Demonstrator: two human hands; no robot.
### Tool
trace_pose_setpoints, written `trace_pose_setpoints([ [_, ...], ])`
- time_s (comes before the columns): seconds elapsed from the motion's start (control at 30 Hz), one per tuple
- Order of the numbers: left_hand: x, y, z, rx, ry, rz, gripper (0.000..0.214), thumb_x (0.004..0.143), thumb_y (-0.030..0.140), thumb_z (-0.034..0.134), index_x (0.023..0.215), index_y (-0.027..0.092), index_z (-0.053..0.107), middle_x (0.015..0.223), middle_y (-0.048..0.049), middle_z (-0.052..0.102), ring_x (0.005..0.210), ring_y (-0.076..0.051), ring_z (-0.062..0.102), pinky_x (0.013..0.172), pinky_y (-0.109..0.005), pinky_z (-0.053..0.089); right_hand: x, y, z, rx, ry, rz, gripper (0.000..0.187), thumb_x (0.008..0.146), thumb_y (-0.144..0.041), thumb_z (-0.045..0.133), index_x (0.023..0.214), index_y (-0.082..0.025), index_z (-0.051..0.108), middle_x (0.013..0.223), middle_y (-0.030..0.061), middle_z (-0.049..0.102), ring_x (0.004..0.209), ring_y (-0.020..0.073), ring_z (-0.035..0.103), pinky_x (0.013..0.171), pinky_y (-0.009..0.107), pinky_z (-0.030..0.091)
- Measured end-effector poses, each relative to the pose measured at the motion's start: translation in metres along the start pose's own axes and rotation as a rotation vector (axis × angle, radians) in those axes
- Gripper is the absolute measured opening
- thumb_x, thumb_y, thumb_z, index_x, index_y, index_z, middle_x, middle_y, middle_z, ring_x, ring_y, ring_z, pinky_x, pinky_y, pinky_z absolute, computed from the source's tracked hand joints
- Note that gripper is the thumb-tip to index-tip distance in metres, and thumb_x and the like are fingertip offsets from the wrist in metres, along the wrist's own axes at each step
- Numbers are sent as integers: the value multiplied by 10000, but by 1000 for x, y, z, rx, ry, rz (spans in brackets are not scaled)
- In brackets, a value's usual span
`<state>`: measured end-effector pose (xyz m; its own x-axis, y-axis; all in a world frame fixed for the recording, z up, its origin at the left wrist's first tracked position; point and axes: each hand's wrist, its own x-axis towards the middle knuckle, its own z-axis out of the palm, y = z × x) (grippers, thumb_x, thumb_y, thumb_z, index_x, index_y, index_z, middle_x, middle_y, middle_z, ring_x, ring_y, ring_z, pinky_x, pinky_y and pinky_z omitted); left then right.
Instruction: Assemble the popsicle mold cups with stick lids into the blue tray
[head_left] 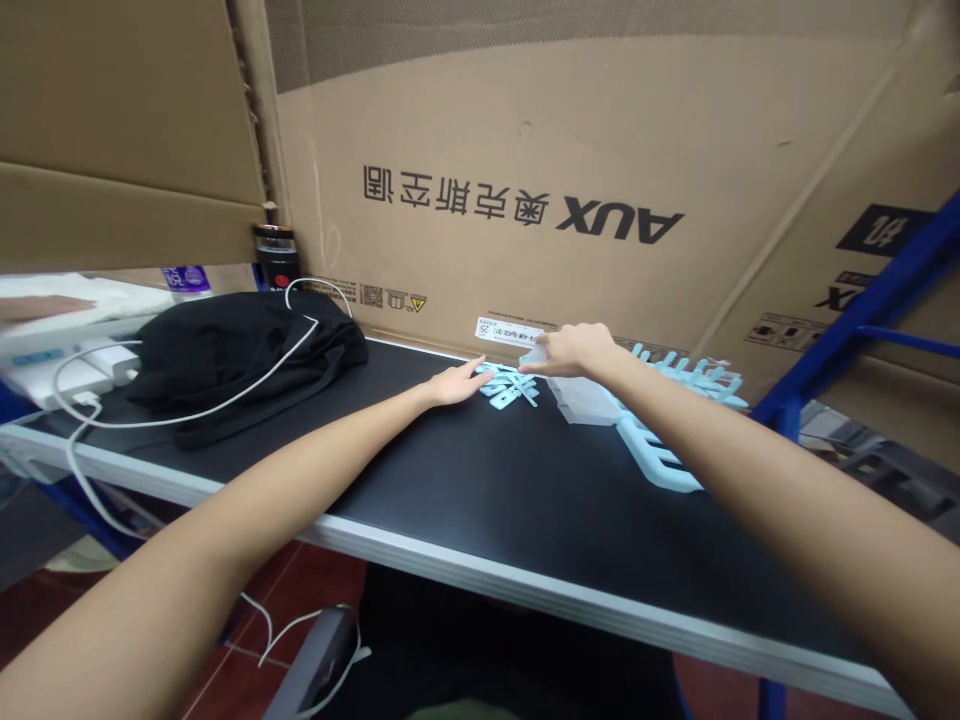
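Both my arms reach across a black table top (465, 480) toward its far edge. My left hand (456, 383) lies flat with fingers stretched out, its fingertips touching a small pile of pale blue plastic pieces (511, 387). My right hand (571, 349) is pinched closed on a small clear plastic bag (579, 397) that hangs down to the table just right of the pile. More pale blue comb-like plastic parts (667, 440) lie under and beyond my right forearm.
A black garment (232, 350) with a white cable (187, 410) over it lies at the left, beside a white charger (105, 362). A dark bottle (275, 257) stands at the back. Large cardboard boxes (570, 180) wall the far side. A blue metal frame (862, 320) rises at right.
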<state>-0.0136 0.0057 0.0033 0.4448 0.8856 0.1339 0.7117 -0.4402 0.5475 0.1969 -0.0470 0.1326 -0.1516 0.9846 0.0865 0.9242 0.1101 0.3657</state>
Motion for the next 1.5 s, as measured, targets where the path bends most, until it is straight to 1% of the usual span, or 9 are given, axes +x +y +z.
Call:
trace_pose_setpoints([
  [0.17,2,-4,2,0,0,44,857,868,787,249,1544,260,244,1575,-77,319,1433,-336,340,1134,-490,321,-9,3,-8,75,-21,37,895,785,-786,479,1322,-71,503,1212,238,626,1137,403,582,944,530,422],
  [0.27,2,-5,2,-9,-7,98,906,846,786,338,1547,223,233,1591,-93,284,1440,-318,333,1151,-454,311,-31,22,-8,116,-135,-64,823,776,-716,570,1321,-101,525,1255,213,616,1145,390,582,958,493,434],
  [0.5,-6,2,-2,14,-18,163,937,817,784,420,1536,205,254,1591,-93,301,1447,-302,316,1165,-417,291,-102,70,36,299,-273,-322,816,759,-712,571,1366,-166,545,1318,160,601,1183,360,562,989,445,445],
  [0.7,-4,1,-1,27,-8,186,872,834,760,423,1508,218,311,1564,-90,360,1425,-289,355,1154,-408,304,-117,82,75,230,-58,-383,582,862,-592,498,1298,-222,606,1266,141,608,1185,373,517,950,515,428],
  [1.0,-7,3,2,107,23,258,773,875,696,425,1458,191,380,1510,-115,435,1389,-294,395,1129,-416,330,-114,80,87,178,59,-402,429,832,-191,452,1217,-179,639,1151,135,636,990,273,634,843,384,480],
  [1.13,-13,13,2,245,86,437,636,916,610,433,1404,202,453,1530,-97,407,1436,-277,317,1181,-422,237,-110,79,95,121,84,-341,401,817,-187,468,1179,-165,636,1136,139,635,970,275,632,821,387,477],
  [1.3,-23,36,9,314,48,593,528,948,572,417,1358,251,507,1515,-46,443,1434,-246,327,1195,-436,178,-113,82,105,183,161,-332,355,844,-277,488,1162,-180,613,1144,131,633,1014,282,610,840,399,471],
  [1.4,-28,48,13,313,-27,633,550,954,588,397,1403,278,461,1538,-28,415,1458,-258,275,1198,-496,124,-122,86,98,315,328,-295,330,861,-318,489,1148,-191,594,1075,109,650,930,249,618,818,376,473],
  [1.5,-30,54,14,326,-85,666,515,968,572,379,1397,301,471,1541,-12,411,1465,-272,253,1190,-547,80,-131,98,89,416,690,-31,290,852,-324,490,1086,-183,585,943,88,634,826,220,592,802,355,463],
])
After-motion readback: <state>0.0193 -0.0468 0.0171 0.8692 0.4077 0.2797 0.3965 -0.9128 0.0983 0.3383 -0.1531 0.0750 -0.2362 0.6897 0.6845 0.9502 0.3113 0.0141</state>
